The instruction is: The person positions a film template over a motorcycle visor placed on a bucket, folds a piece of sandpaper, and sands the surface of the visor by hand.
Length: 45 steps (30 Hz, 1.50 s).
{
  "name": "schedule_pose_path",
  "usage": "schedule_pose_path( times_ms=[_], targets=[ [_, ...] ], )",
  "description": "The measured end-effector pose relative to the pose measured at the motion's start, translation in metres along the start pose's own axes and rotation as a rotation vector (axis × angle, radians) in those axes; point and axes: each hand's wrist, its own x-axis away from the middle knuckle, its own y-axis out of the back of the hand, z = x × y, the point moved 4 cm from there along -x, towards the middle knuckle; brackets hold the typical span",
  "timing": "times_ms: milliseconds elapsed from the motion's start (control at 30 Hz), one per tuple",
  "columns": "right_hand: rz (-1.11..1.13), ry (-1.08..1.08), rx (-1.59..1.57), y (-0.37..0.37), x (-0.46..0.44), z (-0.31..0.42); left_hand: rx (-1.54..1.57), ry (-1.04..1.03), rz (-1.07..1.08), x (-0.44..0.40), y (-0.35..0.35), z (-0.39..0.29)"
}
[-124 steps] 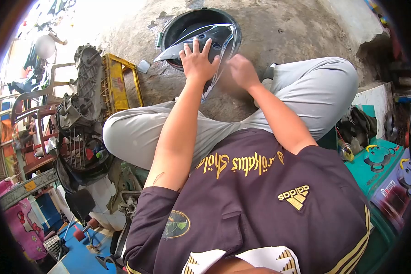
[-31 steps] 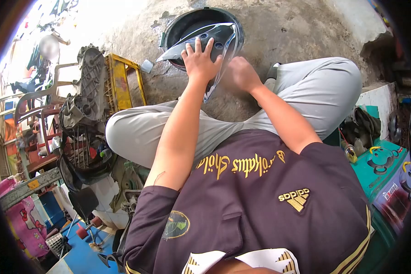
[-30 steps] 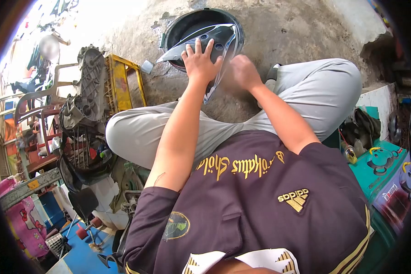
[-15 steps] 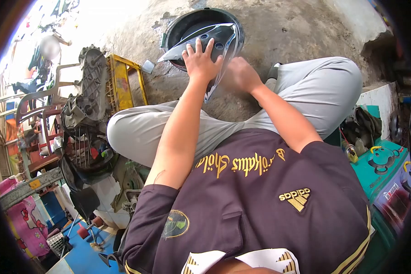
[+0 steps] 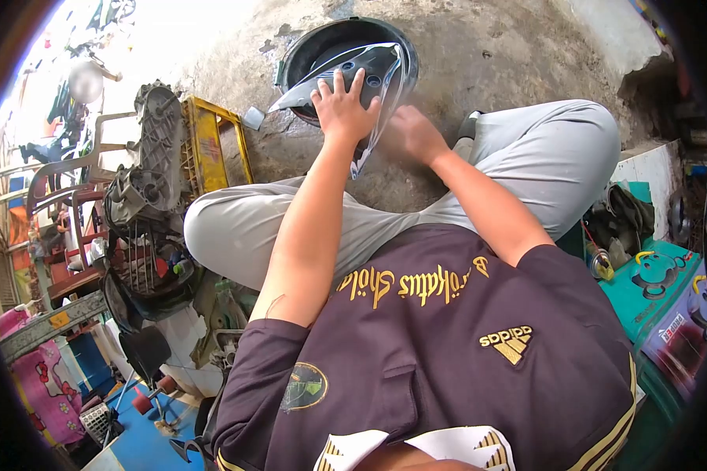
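currently | dark panel (image 5: 375, 66) | beneath left hand (image 5: 343, 112) | near right hand (image 5: 418, 135)

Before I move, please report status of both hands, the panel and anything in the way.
Left hand spread on dark panel; right hand blurred beside its edge, grip unclear. Panel over black basin. Yellow crate to the left, not blocking.

Past the right hand (image 5: 418, 135), ahead and to its right, a hand could pass over the floor (image 5: 511, 55), as far as the broken wall edge (image 5: 635, 43). On its left, the left hand (image 5: 344, 114) and the dark panel (image 5: 300, 96) under it obstruct, with the basin (image 5: 353, 21) beneath. The right leg (image 5: 542, 153) bars low reach rightward; the left leg (image 5: 239, 228) and yellow crate (image 5: 209, 149) hem in the left hand's outer side.
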Motion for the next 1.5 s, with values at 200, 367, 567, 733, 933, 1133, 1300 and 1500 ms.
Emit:
schedule_pose_path(
  times_ms=[200,367,567,733,933,1133,1300,1500],
  targets=[
    [-0.199,-0.199,-0.052,0.013,-0.01,-0.013,0.011,-0.013,-0.001,0.006,0.003,0.001],
    [-0.01,-0.123,-0.195,0.006,0.0,0.009,0.015,-0.013,0.004,0.005,0.001,0.001],
    [-0.1,-0.14,-0.195,0.009,-0.005,0.001,0.017,-0.004,0.021,0.005,0.001,0.001],
    [-0.106,-0.245,-0.218,0.023,-0.007,0.019,0.016,-0.008,0.007,0.005,0.0,0.002],
    [-0.082,-0.21,-0.207,0.007,-0.006,0.008,0.011,-0.004,0.01,0.005,0.003,0.0],
    [-0.09,-0.137,-0.175,0.006,-0.006,0.008,-0.014,-0.017,-0.024,0.006,0.001,0.0],
    [-0.182,-0.217,-0.171,0.011,-0.013,-0.006,-0.036,-0.022,-0.045,0.005,0.0,0.0],
    [-0.068,-0.137,-0.067,0.004,-0.005,0.01,-0.031,-0.02,-0.05,0.007,0.001,-0.001]
  ],
)
